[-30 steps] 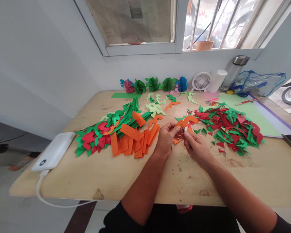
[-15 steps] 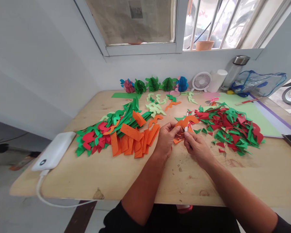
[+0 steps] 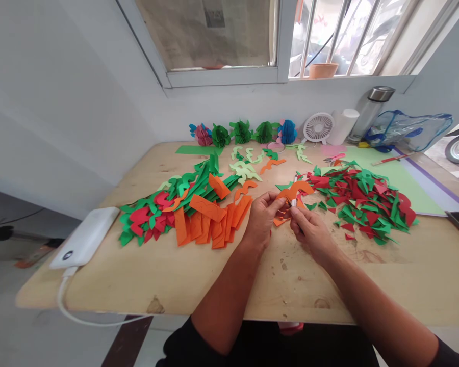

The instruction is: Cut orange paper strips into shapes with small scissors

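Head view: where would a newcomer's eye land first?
Probably on the heap of red and green paper scraps, right of the right hand. Next, the orange paper strips, left of the left hand, which pinches orange paper. Behind, five colourful paper ornaments line the wall.

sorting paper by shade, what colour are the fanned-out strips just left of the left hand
The strips are orange, seen best in the head view.

white fan | steel-capped bottle | white power bank | clay pot
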`<state>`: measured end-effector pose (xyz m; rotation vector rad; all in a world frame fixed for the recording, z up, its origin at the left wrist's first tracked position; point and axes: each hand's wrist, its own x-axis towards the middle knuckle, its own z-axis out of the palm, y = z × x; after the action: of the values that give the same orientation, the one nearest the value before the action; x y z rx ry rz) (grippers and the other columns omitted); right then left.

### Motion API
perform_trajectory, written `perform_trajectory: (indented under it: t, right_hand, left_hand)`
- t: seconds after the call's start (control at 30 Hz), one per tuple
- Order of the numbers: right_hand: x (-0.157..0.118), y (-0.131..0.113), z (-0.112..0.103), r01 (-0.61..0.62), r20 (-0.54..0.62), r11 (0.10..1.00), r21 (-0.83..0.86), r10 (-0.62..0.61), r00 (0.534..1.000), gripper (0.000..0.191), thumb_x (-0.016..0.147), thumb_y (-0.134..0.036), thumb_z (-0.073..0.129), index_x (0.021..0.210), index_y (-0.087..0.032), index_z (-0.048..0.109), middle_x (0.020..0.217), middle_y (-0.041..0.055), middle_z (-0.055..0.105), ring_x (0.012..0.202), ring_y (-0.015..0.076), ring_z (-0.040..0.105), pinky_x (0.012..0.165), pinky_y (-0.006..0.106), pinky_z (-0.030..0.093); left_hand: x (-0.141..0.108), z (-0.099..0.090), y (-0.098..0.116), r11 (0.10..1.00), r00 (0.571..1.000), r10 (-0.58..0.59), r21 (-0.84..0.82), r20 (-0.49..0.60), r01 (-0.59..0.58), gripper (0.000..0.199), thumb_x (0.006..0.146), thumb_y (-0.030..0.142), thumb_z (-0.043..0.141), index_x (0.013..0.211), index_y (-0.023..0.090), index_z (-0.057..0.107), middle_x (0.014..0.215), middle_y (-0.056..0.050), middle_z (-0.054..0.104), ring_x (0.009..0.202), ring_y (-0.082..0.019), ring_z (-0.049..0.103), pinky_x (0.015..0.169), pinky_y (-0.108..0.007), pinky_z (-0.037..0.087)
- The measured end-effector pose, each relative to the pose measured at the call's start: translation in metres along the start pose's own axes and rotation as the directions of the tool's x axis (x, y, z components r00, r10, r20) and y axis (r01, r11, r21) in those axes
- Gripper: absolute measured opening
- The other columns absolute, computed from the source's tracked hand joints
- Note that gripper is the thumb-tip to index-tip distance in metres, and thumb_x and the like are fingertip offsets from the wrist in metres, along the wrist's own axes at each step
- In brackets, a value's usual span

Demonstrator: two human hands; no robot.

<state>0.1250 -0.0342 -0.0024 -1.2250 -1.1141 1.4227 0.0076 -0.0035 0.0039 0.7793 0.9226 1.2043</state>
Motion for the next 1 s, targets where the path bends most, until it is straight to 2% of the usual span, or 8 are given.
perform_trajectory:
  t: [0.9,1.0]
  right_hand:
    - [0.0000,-0.0019,-0.0002,0.009,0.002,1.000,0.004,-0.009,1.000,0.051,0.072,-0.067,0.060,0.059,-0.021,0.043,0.043,-0.0081,0.034,0.036,0.0045,0.022,0.034,0.021,0.013]
    - [-0.0006,-0.0023,-0.0001,0.006,0.000,1.000,0.011,-0.006,1.000,0.049,0.072,-0.066,0.061,0.062,-0.020,0.047,0.043,-0.0083,0.035,0.036,0.0044,0.022,0.035,0.021,0.013]
  left_hand:
    - [0.0008,-0.0012,0.0003,1.000,1.000,0.014,0.001,-0.005,-0.014,0.021,0.062,0.032,0.071,0.065,0.016,0.057,0.061,-0.001,0.061,0.056,-0.011,0.054,0.060,-0.026,0.044]
    - [0.0016,-0.0026,0.0001,1.000,1.000,0.022,-0.002,-0.011,-0.022,0.019,0.063,0.030,0.070,0.065,0.016,0.057,0.061,0.000,0.061,0.057,-0.011,0.054,0.061,-0.026,0.043]
